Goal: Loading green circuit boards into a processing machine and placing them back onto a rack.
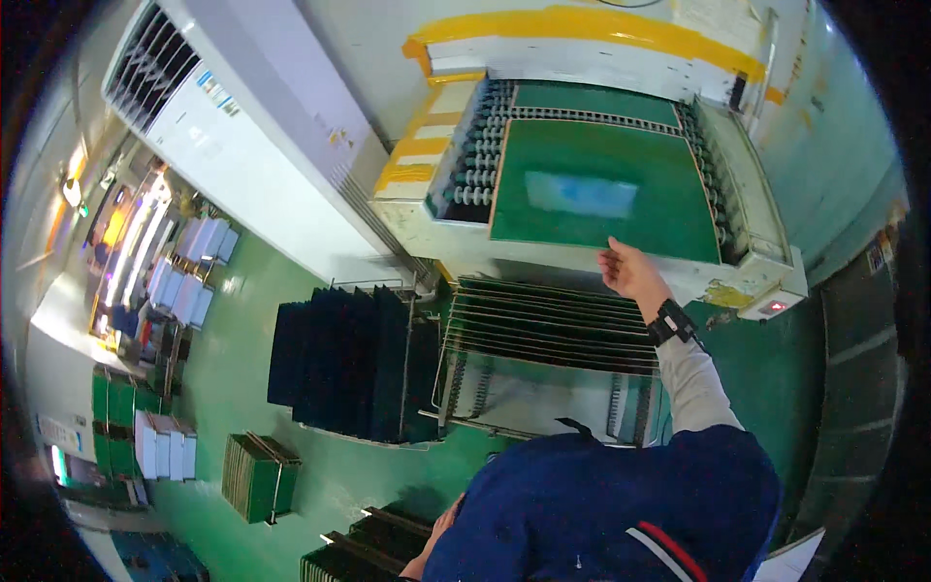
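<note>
A flat green panel [601, 179] with a thin light border lies on the roller conveyor [473, 179], a bright reflection on its glossy face. At the middle of its near edge is my right hand [630, 272], its fingers curled closed on that edge; the underside of the grip is hidden. A dark band circles my right wrist. Low in the view, my left hand [436, 535] shows only in part beside my body, close to a rack of dark panels [364, 543]; its fingertips are hidden. Behind the first panel, a second green panel [592, 100] lies on the rollers.
Below the conveyor stands a wire rack [543, 325] with several green panels. Left of it is a rack of dark panels [339, 364]. A smaller panel stack [260, 477] stands on the green floor. A white air-conditioner cabinet [242, 145] rises at left; a control box [774, 303] sits right.
</note>
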The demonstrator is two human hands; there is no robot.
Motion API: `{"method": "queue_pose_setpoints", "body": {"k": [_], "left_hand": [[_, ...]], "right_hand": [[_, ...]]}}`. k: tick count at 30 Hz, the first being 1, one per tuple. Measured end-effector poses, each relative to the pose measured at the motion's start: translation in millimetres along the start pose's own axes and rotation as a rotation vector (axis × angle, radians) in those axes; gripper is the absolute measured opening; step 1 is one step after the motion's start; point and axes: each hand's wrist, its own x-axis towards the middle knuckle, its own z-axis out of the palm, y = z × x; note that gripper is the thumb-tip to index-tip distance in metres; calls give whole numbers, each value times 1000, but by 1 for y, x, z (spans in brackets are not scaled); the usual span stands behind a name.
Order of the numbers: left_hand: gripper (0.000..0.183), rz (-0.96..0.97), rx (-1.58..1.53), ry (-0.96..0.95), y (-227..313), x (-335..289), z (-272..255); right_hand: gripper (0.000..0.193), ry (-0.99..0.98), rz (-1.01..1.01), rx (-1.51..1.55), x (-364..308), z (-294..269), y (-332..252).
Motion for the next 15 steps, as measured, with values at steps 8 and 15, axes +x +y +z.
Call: {"method": "queue_pose_setpoints", "body": {"k": [8,15], "left_hand": [[68,-11,19,-22,3,1,1],[67,-3,8,-15,12,4,7]], "right_hand": [[31,-213,-61,108,3,11,4],[33,-139,-48,-44,-11,31,-7]]}}
